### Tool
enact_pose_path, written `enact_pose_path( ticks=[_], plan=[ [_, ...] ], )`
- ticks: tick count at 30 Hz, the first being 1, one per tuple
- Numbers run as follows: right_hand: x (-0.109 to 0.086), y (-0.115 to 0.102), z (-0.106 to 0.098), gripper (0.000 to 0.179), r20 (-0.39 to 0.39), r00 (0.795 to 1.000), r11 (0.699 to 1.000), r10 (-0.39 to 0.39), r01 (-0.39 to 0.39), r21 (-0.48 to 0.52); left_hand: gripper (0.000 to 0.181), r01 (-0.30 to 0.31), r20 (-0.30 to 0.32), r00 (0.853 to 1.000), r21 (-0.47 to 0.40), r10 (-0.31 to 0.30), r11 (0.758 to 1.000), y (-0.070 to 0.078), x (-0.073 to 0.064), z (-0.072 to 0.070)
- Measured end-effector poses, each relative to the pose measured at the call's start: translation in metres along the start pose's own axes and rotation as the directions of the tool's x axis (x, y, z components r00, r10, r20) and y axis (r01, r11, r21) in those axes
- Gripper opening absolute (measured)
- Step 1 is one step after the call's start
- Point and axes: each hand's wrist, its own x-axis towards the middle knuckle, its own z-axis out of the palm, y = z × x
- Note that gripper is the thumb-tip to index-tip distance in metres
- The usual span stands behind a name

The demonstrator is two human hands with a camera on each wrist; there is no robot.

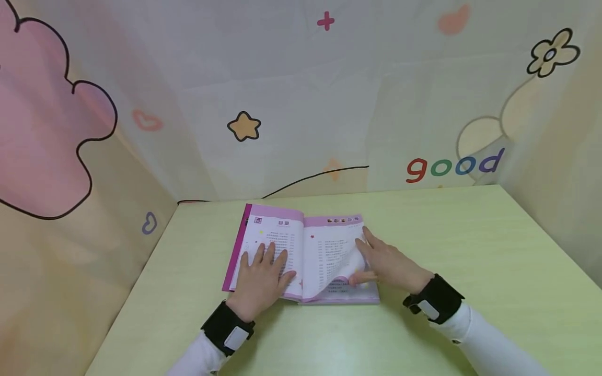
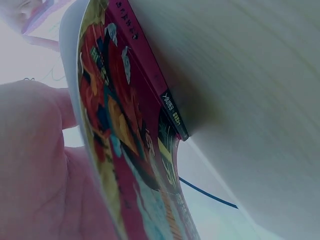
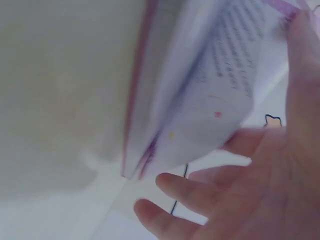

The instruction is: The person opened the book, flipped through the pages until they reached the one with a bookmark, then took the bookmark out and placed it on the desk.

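Note:
An open book (image 1: 282, 214) with a purple cover lies on the table, printed pages facing up. My left hand (image 1: 261, 282) rests on its left page, fingers spread. In the left wrist view the colourful cover (image 2: 117, 110) and spine (image 2: 150, 65) show beside the left hand (image 2: 40, 165). At the right edge, my right hand (image 1: 392, 263) touches a raised page (image 1: 329, 250) with fingers mostly straight. That page's lower corner curls up, baring print beneath. The right wrist view shows the bent page (image 3: 220, 100) against the right hand (image 3: 250, 185).
The pale yellow-green table (image 1: 470, 235) extends around the book. Behind it hangs a light backdrop (image 1: 291, 94) with printed drawings and the word "good". Black straps (image 1: 228, 328) circle both wrists.

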Motion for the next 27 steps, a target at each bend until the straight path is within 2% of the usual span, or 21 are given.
enact_pose_path(
  ticks=[3, 6, 13, 17, 20, 27],
  plan=[
    [0.000, -0.003, -0.005, 0.109, 0.024, 0.999, 0.996, 0.027, -0.029, 0.080, 0.058, -0.005, 0.006, 1.000, -0.005, 0.005, 1.000, 0.000, 0.003, -0.001],
    [0.001, -0.007, -0.008, 0.113, 0.029, 0.998, 0.984, 0.051, -0.055, 0.170, 0.059, 0.017, 0.045, 0.999, -0.021, -0.016, 1.000, 0.000, 0.006, -0.004],
    [0.011, -0.016, -0.009, 0.117, -0.036, 0.998, 0.957, 0.049, -0.036, 0.289, 0.057, 0.081, 0.117, 0.991, -0.085, -0.071, 0.993, 0.003, 0.015, -0.017],
    [0.014, -0.021, -0.008, 0.116, 0.003, 0.998, 0.930, 0.057, -0.054, 0.364, 0.057, 0.112, 0.141, 0.985, -0.113, -0.096, 0.987, 0.006, 0.020, -0.024],
    [0.015, -0.025, -0.006, 0.115, 0.009, 0.998, 0.924, 0.065, -0.063, 0.377, 0.058, 0.137, 0.165, 0.979, -0.122, -0.116, 0.983, 0.008, 0.023, -0.026],
    [0.021, -0.036, -0.003, 0.106, -0.090, 0.994, 0.918, 0.063, -0.022, 0.396, 0.057, 0.174, 0.178, 0.973, -0.156, -0.146, 0.972, 0.010, 0.028, -0.030]
  ],
)
